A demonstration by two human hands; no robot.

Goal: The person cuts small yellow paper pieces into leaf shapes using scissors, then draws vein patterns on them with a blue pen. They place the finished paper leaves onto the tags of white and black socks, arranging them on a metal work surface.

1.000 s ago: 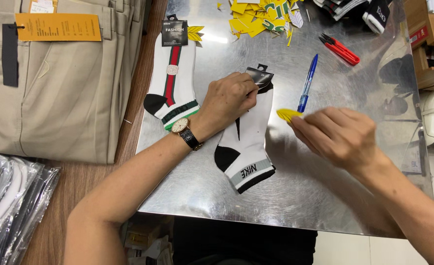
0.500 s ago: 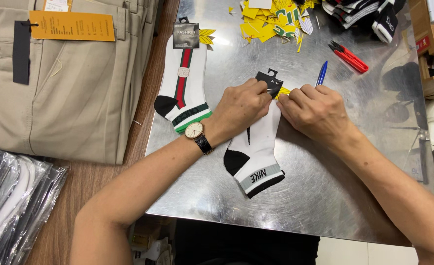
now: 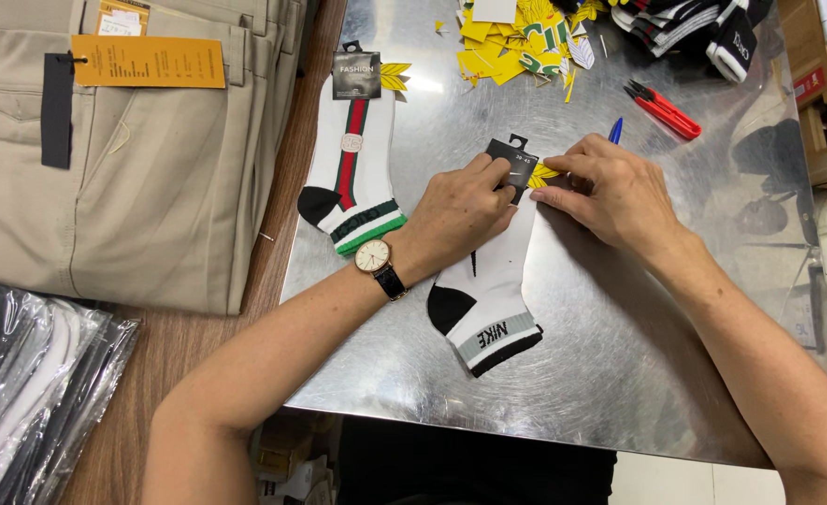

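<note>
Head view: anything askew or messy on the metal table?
A loose heap of yellow paper scraps litters the table's far edge. The sock under both hands lies slanted. Nothing looks damaged.

table (image 3: 619,355) – brushed glossy metal | sock (image 3: 493,299) – knit cloth | trousers (image 3: 151,159) – matt cloth

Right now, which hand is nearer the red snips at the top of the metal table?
The right hand. It rests on the sock's black card, below and left of the red snips. The left hand lies farther left on the sock.
</note>
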